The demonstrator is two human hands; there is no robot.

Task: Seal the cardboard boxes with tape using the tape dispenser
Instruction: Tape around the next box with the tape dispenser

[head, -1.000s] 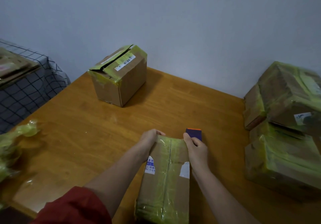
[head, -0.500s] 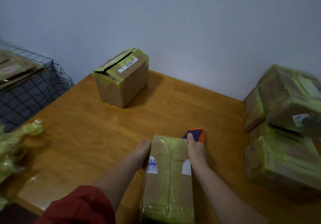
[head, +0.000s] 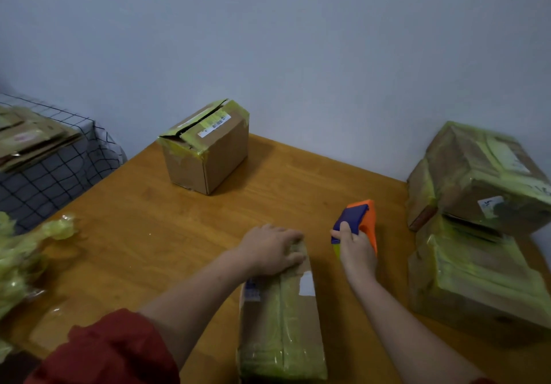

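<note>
A long cardboard box [head: 281, 321] wrapped in yellow-green tape lies in front of me on the wooden table [head: 155, 234]. My left hand [head: 272, 249] presses flat on its far end. Just right of the box, my right hand [head: 356, 249] grips the orange and blue tape dispenser [head: 359, 219], which is apart from the box. A second cardboard box [head: 205, 146] stands at the table's far side with its top flaps slightly parted along the seam.
Two taped boxes are stacked at the right edge, the upper [head: 480, 178] on the lower [head: 474, 276]. Crumpled yellow-green tape [head: 26, 255] lies at the left edge. Flattened cardboard [head: 29, 136] rests on a checked cloth [head: 50, 181] beyond the table's left side.
My right hand left the box's far end and picked up the tape dispenser, lifting it to the right. My left hand moved from the box's side onto its top far end.
</note>
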